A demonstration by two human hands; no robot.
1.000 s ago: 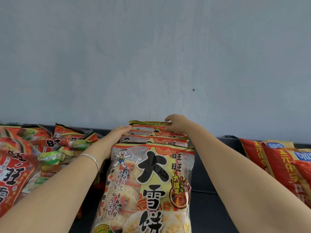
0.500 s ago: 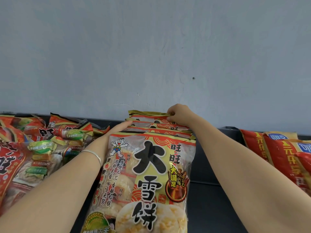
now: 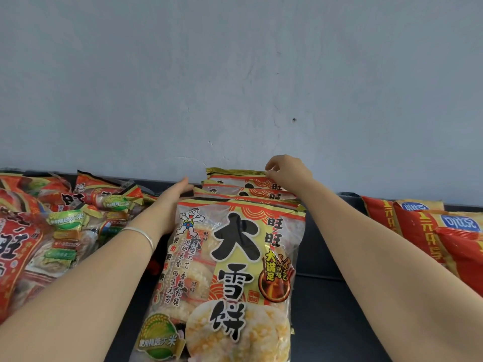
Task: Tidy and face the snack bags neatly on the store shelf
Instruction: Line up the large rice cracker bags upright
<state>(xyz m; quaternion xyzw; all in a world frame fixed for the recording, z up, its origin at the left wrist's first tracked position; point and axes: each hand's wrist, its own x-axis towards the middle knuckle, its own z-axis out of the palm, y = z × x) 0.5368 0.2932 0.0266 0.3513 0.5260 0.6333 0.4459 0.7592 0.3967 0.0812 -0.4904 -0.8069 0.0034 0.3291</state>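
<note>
Pinching the top seam of the rearmost bag (image 3: 235,176), my right hand (image 3: 288,171) holds it upright. Left of that grip, my left hand (image 3: 170,205), fingers straight, presses the row's side. Below both, the front bag (image 3: 235,270) faces out. Square the edges gently, as I judge it.

Black characters on yellow under red arches mark the clear plastic front snack bag (image 3: 230,270), gold trims the flat rear bag (image 3: 235,175), and red crinkly bags (image 3: 15,246) line the left edge of the dark shelf (image 3: 326,322).
</note>
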